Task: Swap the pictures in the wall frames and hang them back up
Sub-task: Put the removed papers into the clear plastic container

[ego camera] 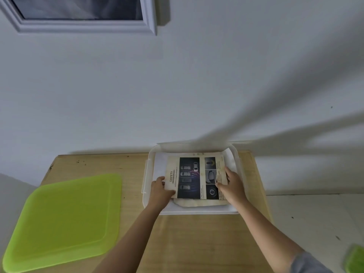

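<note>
A printed picture sheet (189, 177) with dark car photos and the word SAFETY lies on top of other papers inside a clear plastic box (146, 172) on the wooden table (197, 243). My left hand (159, 189) grips the sheet's left edge, thumb on top. My right hand (229, 183) holds its right edge, fingers curled over the paper. A white wall frame (86, 26) with a dark picture hangs at the upper left of the wall.
A lime-green lid (65, 219) lies flat on the left part of the table. A second green piece (355, 260) shows at the bottom right corner. The box stands against the white wall at the table's far edge.
</note>
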{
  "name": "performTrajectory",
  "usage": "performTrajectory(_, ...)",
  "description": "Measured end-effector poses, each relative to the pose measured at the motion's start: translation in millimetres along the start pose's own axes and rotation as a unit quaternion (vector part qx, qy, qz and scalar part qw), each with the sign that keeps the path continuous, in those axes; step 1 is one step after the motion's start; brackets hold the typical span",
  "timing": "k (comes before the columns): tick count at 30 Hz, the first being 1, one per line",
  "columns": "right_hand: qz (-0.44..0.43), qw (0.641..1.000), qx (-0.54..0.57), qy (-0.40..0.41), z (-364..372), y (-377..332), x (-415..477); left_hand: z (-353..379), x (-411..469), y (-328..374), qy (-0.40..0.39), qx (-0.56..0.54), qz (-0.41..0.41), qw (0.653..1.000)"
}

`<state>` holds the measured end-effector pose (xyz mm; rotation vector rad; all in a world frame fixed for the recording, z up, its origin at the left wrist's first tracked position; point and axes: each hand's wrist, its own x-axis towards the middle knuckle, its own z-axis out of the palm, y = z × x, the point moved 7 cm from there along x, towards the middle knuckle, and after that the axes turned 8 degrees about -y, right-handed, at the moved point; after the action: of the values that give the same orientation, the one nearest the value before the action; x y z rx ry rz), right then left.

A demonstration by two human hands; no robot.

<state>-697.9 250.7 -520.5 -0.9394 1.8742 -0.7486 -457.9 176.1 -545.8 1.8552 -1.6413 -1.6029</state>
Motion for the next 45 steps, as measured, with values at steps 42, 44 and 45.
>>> performTrajectory(42, -0.065, 0.928, -0.363, -0.051, 353.6, -110.9, -104.8, -322.7, -111.4, -250.3, 0.175, 0.294, -0.079, 0.936)
performTrajectory(44, -0.06, 0.933, -0.354, -0.033, 357.3, -108.5, -109.5, -321.3, -110.7, -255.1, 0.159, 0.269, -0.077, 0.947)
performTrajectory(45, -0.061, 0.935, -0.347, -0.026, 358.7, -108.8, -110.2, -321.2, -109.0, -255.5, 0.155, 0.263, -0.069, 0.95)
